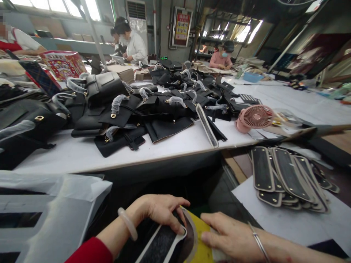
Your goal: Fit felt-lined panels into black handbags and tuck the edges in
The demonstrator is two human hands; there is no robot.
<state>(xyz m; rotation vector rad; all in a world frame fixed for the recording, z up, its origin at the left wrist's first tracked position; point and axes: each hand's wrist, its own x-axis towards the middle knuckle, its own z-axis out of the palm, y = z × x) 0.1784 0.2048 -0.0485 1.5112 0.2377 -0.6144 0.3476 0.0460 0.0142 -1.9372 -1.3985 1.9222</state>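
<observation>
At the bottom centre, my left hand (pixel 164 212) presses its thumb on the rounded end of a black strip with a pale edge (pixel 160 243), its fingers curled over the far side. Just right of it stands a yellow piece (pixel 201 237) with a dark, curved patch along its left side. My right hand (pixel 221 233) holds that yellow piece from the right between thumb and fingers. The lower parts of the strip and the yellow piece run out of the frame.
Black bags (pixel 104 89) with wrapped handles cover the white table (pixel 90 157). A pink fan (pixel 255 117) stands at its right part. Black panels with pale edges (pixel 292 175) are piled at the right. Translucent sheeting (pixel 60 215) lies lower left. Several people work farther back.
</observation>
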